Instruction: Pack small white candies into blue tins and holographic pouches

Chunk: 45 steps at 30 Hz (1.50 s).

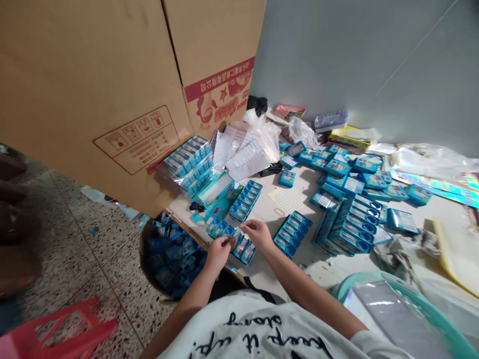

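My left hand (219, 249) and my right hand (256, 233) meet low over a white work surface (269, 209), fingers pinched together on something small I cannot make out. Just beneath them lie small blue packaged boxes (244, 248) and a short row of the same boxes (220, 229). More rows of blue boxes (245, 199) and another blue row (290, 233) sit just beyond the hands. A larger stack of blue boxes (352, 227) stands to the right.
A big cardboard carton (112, 89) looms at the left. A round bin of blue boxes (172, 259) sits below the surface's edge. Clear plastic bags (269, 132), a teal basket (404, 304), a red stool (56, 331), and the grey wall (355, 60) surround the area.
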Tool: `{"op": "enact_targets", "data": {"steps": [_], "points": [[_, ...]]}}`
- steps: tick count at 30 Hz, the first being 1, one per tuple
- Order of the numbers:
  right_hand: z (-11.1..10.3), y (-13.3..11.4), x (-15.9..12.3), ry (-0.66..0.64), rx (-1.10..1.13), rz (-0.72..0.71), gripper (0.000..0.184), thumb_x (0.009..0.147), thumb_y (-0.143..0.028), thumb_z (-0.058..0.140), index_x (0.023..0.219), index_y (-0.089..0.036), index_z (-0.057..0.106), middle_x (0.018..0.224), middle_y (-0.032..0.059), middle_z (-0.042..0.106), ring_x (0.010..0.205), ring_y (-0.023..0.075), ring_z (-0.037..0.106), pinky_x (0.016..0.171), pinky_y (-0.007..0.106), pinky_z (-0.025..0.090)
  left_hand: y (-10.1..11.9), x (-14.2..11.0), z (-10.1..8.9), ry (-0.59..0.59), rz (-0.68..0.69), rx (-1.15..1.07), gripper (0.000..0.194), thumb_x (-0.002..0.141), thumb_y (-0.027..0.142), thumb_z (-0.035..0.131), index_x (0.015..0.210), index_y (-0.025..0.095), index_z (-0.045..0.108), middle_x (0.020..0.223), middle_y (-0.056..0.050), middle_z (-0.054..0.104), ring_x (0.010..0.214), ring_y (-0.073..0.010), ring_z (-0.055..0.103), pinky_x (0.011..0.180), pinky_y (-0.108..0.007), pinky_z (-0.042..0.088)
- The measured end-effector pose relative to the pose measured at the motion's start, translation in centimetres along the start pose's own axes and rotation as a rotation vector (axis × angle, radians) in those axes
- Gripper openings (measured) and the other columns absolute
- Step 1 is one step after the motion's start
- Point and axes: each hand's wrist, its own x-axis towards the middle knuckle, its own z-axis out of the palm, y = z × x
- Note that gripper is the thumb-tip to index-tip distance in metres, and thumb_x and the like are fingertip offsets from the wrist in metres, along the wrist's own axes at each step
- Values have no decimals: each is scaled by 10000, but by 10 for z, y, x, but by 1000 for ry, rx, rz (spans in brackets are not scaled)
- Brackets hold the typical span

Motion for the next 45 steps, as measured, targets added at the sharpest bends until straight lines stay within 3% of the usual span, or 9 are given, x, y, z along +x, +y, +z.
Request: {"op": "enact_targets", "data": {"steps": [4,13,26,32,35,37,39,42,45], "points": [[3,18,11,62,-84,38,316,736,-454,632,777,-148,703,677,57,702,621,187,612,581,279,430,-7,14,2,92,-20,191,324,808,386,698,1049,172,668,857,-73,742,762,-196,692,694,-276,483],[13,49,30,157,-182,90,301,723,-399,571,790,-136,702,735,101,732,688,228,664,627,293,465,-2,29,13,128,-52,540,137,860,341,649,928,231,607,883,-31,750,808,-187,684,641,-252,382],[15,49,31,85,-240,89,205,779,-285,588,840,-137,716,776,74,746,706,198,671,654,265,474,7,34,6,67,-61,735,342,864,312,637,1148,216,473,882,-42,753,884,-216,713,656,-268,410],[17,57,36,25,-306,140,126,791,-212,643,865,-142,717,795,58,741,739,189,675,656,258,473,14,29,1,34,-4,859,241,843,315,642,1030,219,524,815,-36,724,824,-226,708,644,-276,393],[15,58,49,-75,-352,192,54,781,-190,709,797,-138,705,682,16,699,639,161,652,594,251,474,18,31,-7,36,36,924,226,847,413,622,926,216,548,826,-45,692,819,-228,691,648,-283,380],[12,54,54,-138,-385,221,124,826,-239,721,773,-137,675,620,-24,650,543,117,603,549,240,482,21,36,-12,25,46,951,271,810,462,651,859,215,551,780,-32,666,779,-226,678,628,-281,365],[5,45,51,-147,-416,222,200,878,-304,696,788,-131,653,622,-48,620,512,93,571,537,235,495,24,42,-14,-3,60,962,268,762,433,698,808,216,548,715,-11,636,708,-212,654,602,-270,353],[-22,33,28,-35,-447,141,139,909,-263,634,903,-139,695,676,-36,638,601,129,619,595,244,502,25,47,-9,-66,123,948,161,747,269,679,772,216,529,632,22,580,608,-172,594,579,-248,353],[-89,30,-21,115,-488,-1,223,914,-194,559,1075,-240,707,959,3,704,899,168,657,821,268,499,19,42,0,-94,265,896,89,836,198,500,750,222,498,662,15,564,631,-162,556,617,-254,383]]}}
